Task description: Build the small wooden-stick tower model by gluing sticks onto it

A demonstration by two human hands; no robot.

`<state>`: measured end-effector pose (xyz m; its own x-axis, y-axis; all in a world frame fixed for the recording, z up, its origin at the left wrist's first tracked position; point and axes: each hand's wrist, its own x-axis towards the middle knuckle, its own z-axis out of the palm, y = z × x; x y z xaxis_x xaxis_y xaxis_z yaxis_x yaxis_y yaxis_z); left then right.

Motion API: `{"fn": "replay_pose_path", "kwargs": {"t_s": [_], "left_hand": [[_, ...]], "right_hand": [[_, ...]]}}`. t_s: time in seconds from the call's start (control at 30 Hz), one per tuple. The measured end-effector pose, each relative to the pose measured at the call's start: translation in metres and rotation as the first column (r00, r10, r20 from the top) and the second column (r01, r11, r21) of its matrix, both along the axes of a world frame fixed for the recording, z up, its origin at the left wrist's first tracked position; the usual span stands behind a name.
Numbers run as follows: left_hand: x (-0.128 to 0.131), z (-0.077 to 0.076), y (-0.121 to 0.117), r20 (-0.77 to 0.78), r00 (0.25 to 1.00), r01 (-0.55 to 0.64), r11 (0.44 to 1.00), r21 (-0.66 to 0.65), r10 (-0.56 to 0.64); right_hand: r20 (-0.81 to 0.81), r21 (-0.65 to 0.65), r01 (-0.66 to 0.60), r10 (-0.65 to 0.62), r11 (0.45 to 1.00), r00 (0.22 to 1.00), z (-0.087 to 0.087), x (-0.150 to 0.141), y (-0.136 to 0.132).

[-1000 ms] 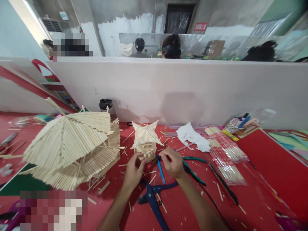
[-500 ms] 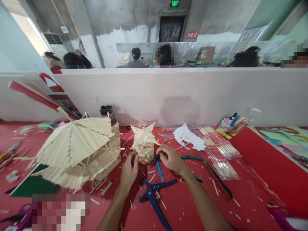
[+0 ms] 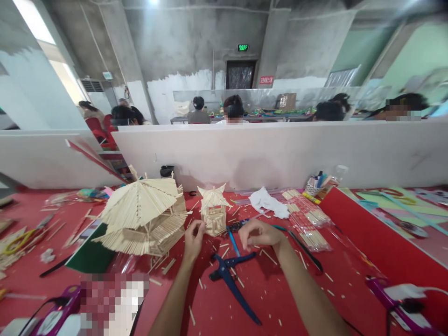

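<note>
A small pavilion of thin wooden sticks (image 3: pixel 214 217) with an upturned-corner roof stands upright on the red table. My left hand (image 3: pixel 194 239) is at its lower left corner, fingertips closed against the base. To the right, apart from the pavilion, my right hand (image 3: pixel 261 234) hovers with fingers curled downward; whatever they may pinch is too small to make out. A blue pen-like tool (image 3: pixel 233 241) lies between the hands. Nearer to me are dark blue cutters (image 3: pixel 229 273). A larger stick pavilion (image 3: pixel 140 214) stands left of my left hand.
Bagged stick bundles (image 3: pixel 308 219) and white tissue (image 3: pixel 268 201) lie at the right back. A red board (image 3: pixel 378 238) is farther right. Power strips (image 3: pixel 399 298) sit at both front corners. Stick scraps litter the table. A white partition (image 3: pixel 280 149) stands behind; several people sit beyond it.
My right hand has moved away from the small pavilion, its fingers now bent downward. My left hand stays beside the base. The camera has tilted upward.
</note>
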<state>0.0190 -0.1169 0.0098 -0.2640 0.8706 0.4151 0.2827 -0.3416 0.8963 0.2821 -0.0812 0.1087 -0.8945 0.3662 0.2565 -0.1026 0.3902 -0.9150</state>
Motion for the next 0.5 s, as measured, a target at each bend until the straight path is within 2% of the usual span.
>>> {"fn": "replay_pose_path", "kwargs": {"t_s": [0.07,0.17,0.2,0.23,0.27,0.3,0.37,0.43,0.5], "left_hand": [[-0.002,0.003,-0.003,-0.015,1.0,0.0,0.999,0.051,0.001],[-0.001,0.011,-0.008,-0.061,0.998,0.008,0.993,0.121,-0.001],[0.0,0.015,-0.011,-0.065,0.998,0.021,0.99,0.142,-0.012],[0.001,0.019,-0.013,-0.056,0.998,0.046,0.986,0.16,-0.037],[0.002,0.023,-0.017,-0.032,0.996,0.084,0.982,0.169,-0.079],[0.002,0.026,-0.021,-0.001,0.991,0.135,0.978,0.159,-0.137],[0.001,0.027,-0.033,0.06,0.96,0.268,0.961,0.068,-0.272],[-0.005,0.024,-0.047,0.055,0.933,0.36,0.927,-0.104,-0.356],[-0.014,0.016,-0.061,-0.091,0.937,0.307,0.921,-0.241,-0.336]], "right_hand": [[-0.011,-0.019,0.178,-0.179,0.984,0.984,-0.007,0.003,-0.002],[0.041,-0.014,0.421,-0.421,0.907,0.906,-0.029,-0.006,0.0],[0.039,0.008,0.503,-0.503,0.864,0.863,-0.038,-0.012,0.002],[0.019,0.047,0.607,-0.609,0.793,0.793,-0.047,-0.018,0.004],[-0.012,0.098,0.719,-0.722,0.688,0.692,-0.055,-0.024,0.008],[-0.015,0.122,0.756,-0.76,0.643,0.65,-0.063,-0.03,0.011],[0.001,0.172,0.787,-0.799,0.592,0.601,-0.073,-0.041,0.018],[0.024,0.207,0.782,-0.802,0.587,0.596,-0.078,-0.052,0.023],[0.043,0.246,0.768,-0.798,0.591,0.601,-0.079,-0.061,0.027]]}}
